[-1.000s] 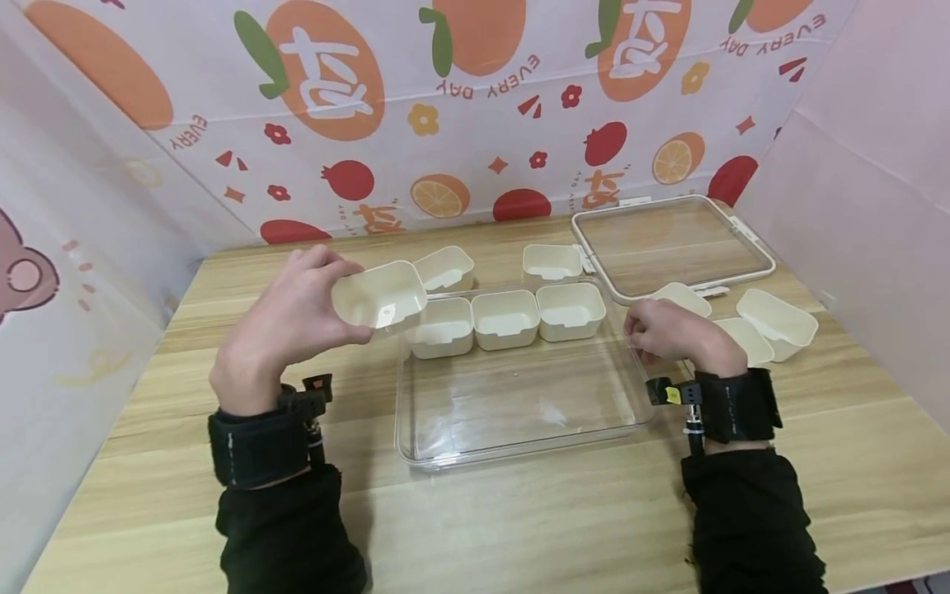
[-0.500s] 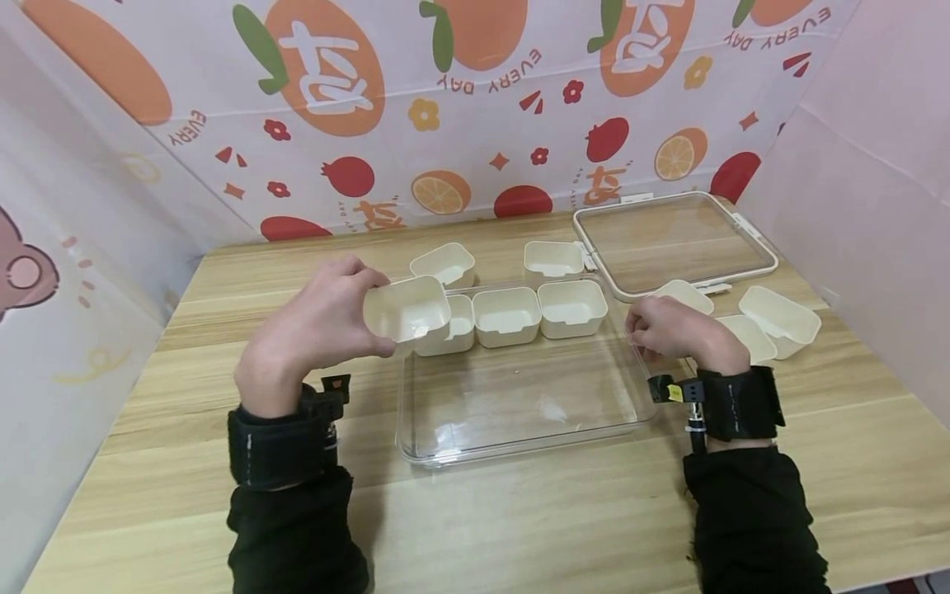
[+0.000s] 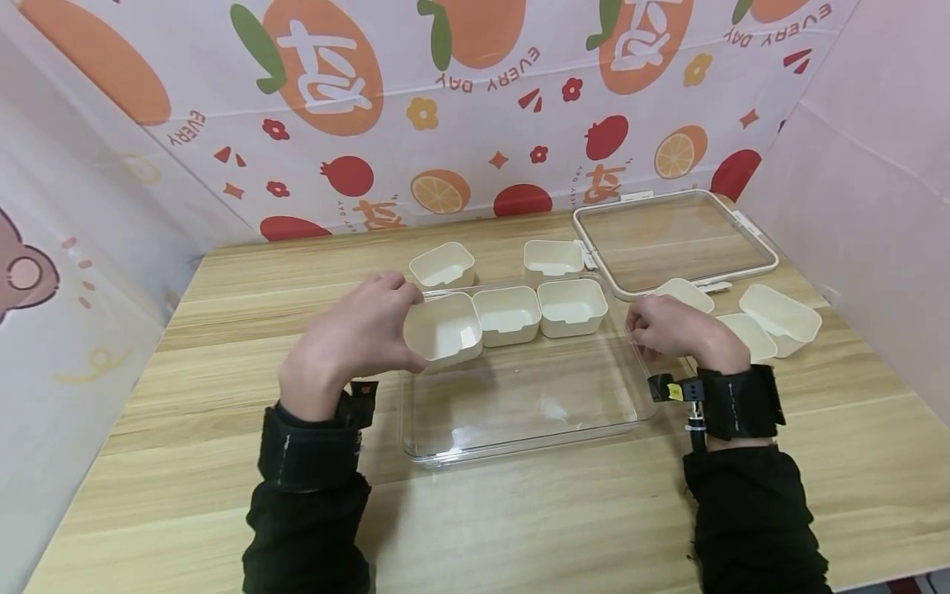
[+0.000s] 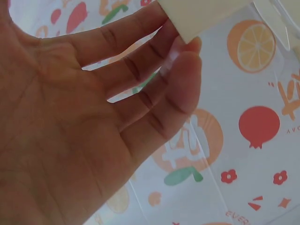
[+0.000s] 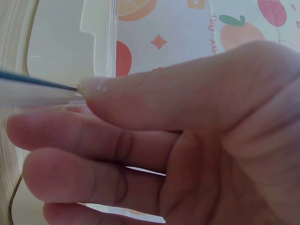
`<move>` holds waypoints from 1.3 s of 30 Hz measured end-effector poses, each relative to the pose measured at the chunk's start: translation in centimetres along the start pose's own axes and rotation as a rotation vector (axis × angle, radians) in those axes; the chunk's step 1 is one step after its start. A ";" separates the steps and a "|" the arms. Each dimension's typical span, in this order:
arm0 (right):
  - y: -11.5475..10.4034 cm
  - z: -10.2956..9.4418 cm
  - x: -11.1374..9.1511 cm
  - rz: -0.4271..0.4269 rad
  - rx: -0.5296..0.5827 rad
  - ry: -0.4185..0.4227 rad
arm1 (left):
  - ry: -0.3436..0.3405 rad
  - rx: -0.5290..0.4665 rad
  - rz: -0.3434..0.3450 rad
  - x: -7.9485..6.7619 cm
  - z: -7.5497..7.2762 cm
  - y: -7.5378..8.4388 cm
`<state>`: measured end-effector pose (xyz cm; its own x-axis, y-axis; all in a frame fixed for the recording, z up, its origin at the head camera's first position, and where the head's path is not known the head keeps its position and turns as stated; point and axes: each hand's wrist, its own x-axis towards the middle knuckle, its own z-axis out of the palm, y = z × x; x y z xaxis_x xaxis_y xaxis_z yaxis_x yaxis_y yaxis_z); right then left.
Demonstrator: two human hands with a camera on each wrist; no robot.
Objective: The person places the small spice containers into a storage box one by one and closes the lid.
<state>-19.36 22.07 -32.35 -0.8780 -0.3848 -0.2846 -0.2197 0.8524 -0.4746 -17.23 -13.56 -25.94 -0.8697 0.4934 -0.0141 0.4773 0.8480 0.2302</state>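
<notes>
My left hand (image 3: pixel 356 338) grips a cream plastic cup (image 3: pixel 445 330) by its left end, tilted with the opening toward me. The cup overlaps the left end of the cup row and hides the cup there. In the left wrist view its pale corner (image 4: pixel 201 16) shows at the fingertips. Two more cups, a middle one (image 3: pixel 507 318) and a right one (image 3: pixel 571 309), stand side by side along the far wall of a clear shallow box (image 3: pixel 519 404). My right hand (image 3: pixel 671 330) pinches the box's right wall, its edge (image 5: pixel 42 91) between thumb and fingers.
Behind the box stand two loose cups, one left (image 3: pixel 443 266) and one right (image 3: pixel 552 259). A clear lid with a white frame (image 3: pixel 675 243) lies at the back right. Several cups, including a tipped one (image 3: pixel 779 318), lie beyond my right hand on the wooden table (image 3: pixel 185 429).
My left hand has carried the cup right and slightly downward, from left of the box to over the row's left end. The right hand has stayed at the box wall.
</notes>
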 end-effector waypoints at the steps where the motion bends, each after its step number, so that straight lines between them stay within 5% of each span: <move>1: 0.0 0.0 0.0 0.000 0.001 -0.001 | -0.012 0.005 0.006 0.1 0.1 0.1; 26: 0.0 0.0 0.0 -0.001 0.001 -0.003 | -0.120 0.128 0.047 1.4 2.4 0.9; 39: 0.0 0.0 0.0 0.001 0.005 -0.002 | -0.220 0.192 -0.095 1.9 3.3 1.5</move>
<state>-19.30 22.05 -32.33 -0.8774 -0.3847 -0.2868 -0.2165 0.8508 -0.4787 -17.74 -10.75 -28.88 -0.8736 0.4222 -0.2420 0.4282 0.9032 0.0301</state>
